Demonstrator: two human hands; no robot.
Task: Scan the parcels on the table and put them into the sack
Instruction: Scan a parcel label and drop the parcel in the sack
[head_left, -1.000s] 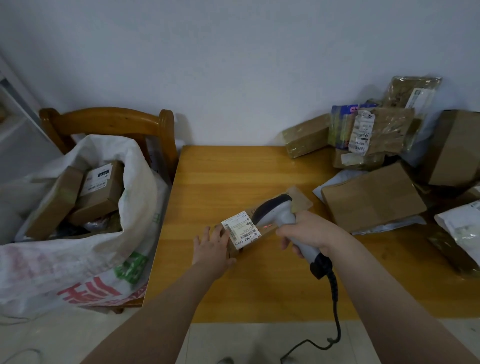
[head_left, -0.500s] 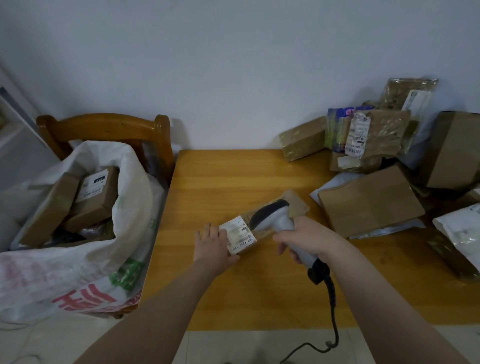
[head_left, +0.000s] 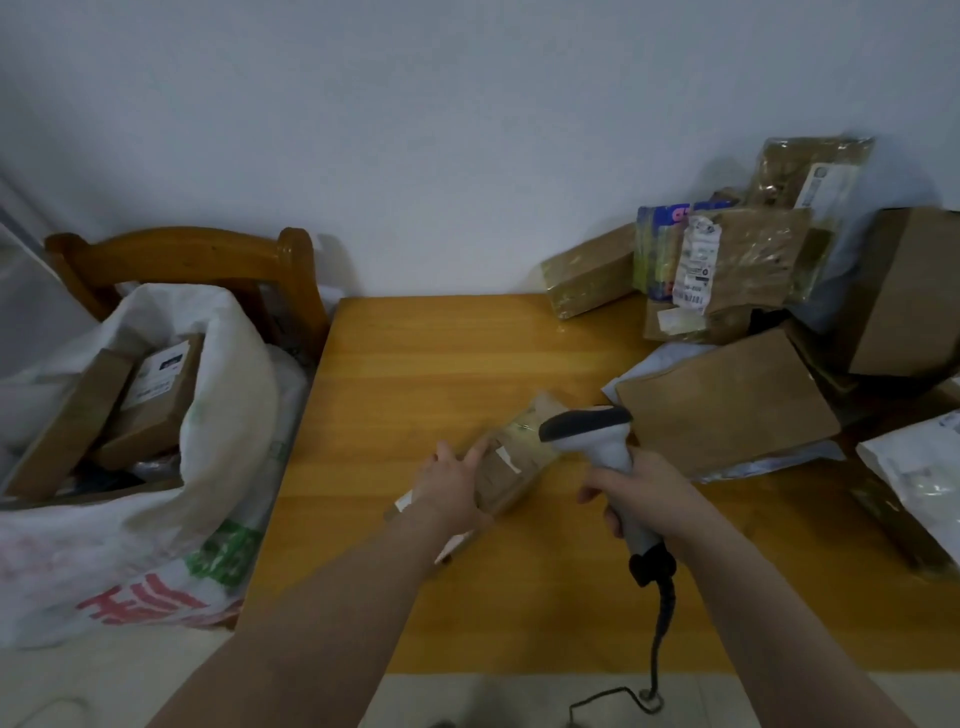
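Parcel (head_left: 519, 462), brown and taped, lies slantwise near the middle of the table (head_left: 415, 364), blurred. The left hand (head_left: 451, 488) grasps its near end, fingers curled over the top. The right hand (head_left: 641, 491) is clenched round the handle of a scanner (head_left: 587, 431), whose head hangs just over the parcel's far end. Further parcels (head_left: 727, 405) are piled at the table's right. The white sack (head_left: 218, 467), with boxes (head_left: 150, 395) inside, stands by a wooden chair (head_left: 192, 254) on the left.
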